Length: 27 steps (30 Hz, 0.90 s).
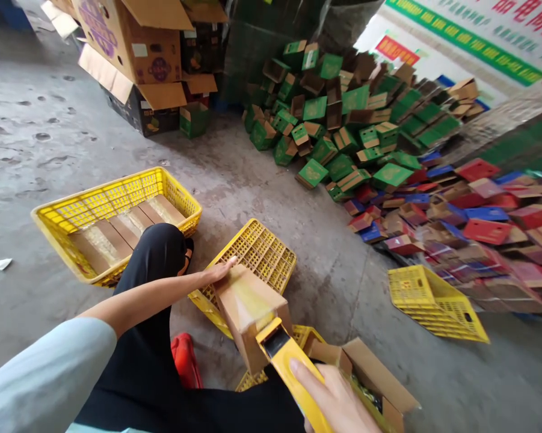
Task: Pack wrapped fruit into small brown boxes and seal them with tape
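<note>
A closed cardboard box (pixel 248 299) rests on an upturned yellow plastic crate (pixel 271 252), with clear tape along its top seam. My left hand (pixel 221 269) lies flat against the far left end of this box, fingers stretched out. In my right hand (pixel 329 394) is a yellow tape dispenser (pixel 293 364), my fingers wrapped round its handle. Its head touches the near edge of the box top, where the tape runs. To the right of my leg stands an open cardboard box (pixel 379 373), flaps up, with dark items inside that I cannot make out.
At left, a yellow basket (pixel 112 195) holds several taped boxes. An empty yellow crate (pixel 437 304) stands on the right. Piles of green boxes (pixel 338 165) and red and blue boxes (pixel 487 231) cover the far floor. Large cartons (pixel 157 66) are stacked at the back left.
</note>
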### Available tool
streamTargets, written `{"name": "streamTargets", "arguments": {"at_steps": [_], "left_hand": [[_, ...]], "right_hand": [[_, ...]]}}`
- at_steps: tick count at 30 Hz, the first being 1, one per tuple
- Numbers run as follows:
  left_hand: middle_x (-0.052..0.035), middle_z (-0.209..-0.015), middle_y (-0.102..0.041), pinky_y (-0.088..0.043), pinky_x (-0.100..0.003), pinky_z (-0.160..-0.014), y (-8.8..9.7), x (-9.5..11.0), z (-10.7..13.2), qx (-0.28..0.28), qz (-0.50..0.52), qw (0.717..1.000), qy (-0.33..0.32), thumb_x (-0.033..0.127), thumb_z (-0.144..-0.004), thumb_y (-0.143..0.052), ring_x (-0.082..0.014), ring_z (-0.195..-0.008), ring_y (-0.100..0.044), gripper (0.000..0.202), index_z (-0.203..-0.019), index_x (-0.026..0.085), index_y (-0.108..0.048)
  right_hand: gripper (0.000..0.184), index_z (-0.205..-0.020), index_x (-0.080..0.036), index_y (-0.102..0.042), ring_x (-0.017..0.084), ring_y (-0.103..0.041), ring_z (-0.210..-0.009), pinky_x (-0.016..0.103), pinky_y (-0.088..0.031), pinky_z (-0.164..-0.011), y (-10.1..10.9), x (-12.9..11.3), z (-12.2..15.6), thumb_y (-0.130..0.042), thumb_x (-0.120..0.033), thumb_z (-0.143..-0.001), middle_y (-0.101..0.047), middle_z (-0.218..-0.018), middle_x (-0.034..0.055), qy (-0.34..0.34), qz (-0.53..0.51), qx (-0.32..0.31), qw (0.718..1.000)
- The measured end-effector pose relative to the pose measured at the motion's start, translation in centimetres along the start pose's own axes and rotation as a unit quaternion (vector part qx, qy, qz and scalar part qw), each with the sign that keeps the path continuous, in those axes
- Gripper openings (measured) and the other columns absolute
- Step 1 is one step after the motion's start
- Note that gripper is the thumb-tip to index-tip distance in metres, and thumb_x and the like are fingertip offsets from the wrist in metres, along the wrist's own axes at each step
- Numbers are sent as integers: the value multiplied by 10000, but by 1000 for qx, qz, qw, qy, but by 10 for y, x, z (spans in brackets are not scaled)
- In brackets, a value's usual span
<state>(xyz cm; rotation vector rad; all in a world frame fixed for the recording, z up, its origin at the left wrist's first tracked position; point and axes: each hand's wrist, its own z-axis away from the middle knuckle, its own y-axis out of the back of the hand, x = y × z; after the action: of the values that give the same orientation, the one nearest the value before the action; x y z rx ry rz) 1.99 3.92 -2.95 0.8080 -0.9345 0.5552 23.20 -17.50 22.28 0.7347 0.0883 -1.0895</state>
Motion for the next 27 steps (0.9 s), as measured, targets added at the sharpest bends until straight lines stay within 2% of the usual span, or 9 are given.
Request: {"name": "streamTargets", "arguments": {"at_steps": [3,5,8,10,12,16,21,27], "left_hand": [[-177,-1487,-599,-421,-405,-1190,14,25,3,19,24,999,-25,789,-985,-51,-293,-1430,-532,987,-1448,98,-582],[-95,-1561,-540,-363,-370,-1240,27,47,12,26,42,995,-83,727,-1023,-45,-246,-1483,-471,893,-1509,162,-538],[-45,-1622,-466,-308,-404,-1281,44,76,32,-8,65,962,-265,641,-1072,-99,-243,-1522,-411,757,-1555,214,-497],[-66,-1667,-388,-277,-402,-1296,51,87,45,-51,10,934,-354,636,-1078,-157,-247,-1555,-349,733,-1588,196,-446],[-113,-1688,-332,-249,-407,-1304,55,91,51,-69,-82,906,-409,658,-1067,-253,-264,-1572,-308,753,-1623,165,-375],[-158,-1665,-370,-246,-431,-1293,57,84,48,-41,-208,867,-450,683,-1035,-384,-277,-1554,-349,819,-1661,170,-262],[-165,-1630,-432,-189,-471,-1302,56,73,40,-20,-244,847,-472,741,-992,-404,-274,-1541,-375,892,-1670,193,-216],[-142,-1577,-515,-142,-467,-1312,58,71,38,-8,-262,837,-481,728,-994,-430,-264,-1495,-451,837,-1645,220,-293]], "right_hand": [[550,-735,-203,-610,180,-634,-420,239,-495,-429,-9,-28,-18,-597,-738,-858,-660,-497,44,31,-42,-30,998],[550,-738,-183,-630,180,-633,-424,245,-497,-432,-12,-45,-36,-602,-717,-871,-680,-520,60,55,-54,-41,996],[540,-718,-184,-628,184,-629,-422,253,-495,-427,-9,-62,-59,-616,-698,-881,-677,-510,71,67,-65,-30,995],[542,-699,-190,-621,182,-626,-422,255,-496,-431,-4,-66,-68,-624,-701,-882,-669,-499,71,60,-77,-29,995],[548,-695,-191,-622,181,-628,-426,256,-498,-438,-1,-66,-72,-637,-708,-875,-673,-505,78,57,-89,-31,994],[566,-711,-177,-630,181,-639,-438,255,-507,-460,-4,-59,-71,-635,-719,-876,-686,-527,90,66,-101,-30,992],[579,-738,-168,-638,178,-640,-441,246,-496,-455,-10,-57,-71,-611,-729,-879,-690,-536,81,78,-107,-32,991],[577,-738,-182,-612,175,-640,-449,254,-513,-477,-12,-55,-61,-625,-750,-841,-690,-540,60,94,-115,-38,988]]}}
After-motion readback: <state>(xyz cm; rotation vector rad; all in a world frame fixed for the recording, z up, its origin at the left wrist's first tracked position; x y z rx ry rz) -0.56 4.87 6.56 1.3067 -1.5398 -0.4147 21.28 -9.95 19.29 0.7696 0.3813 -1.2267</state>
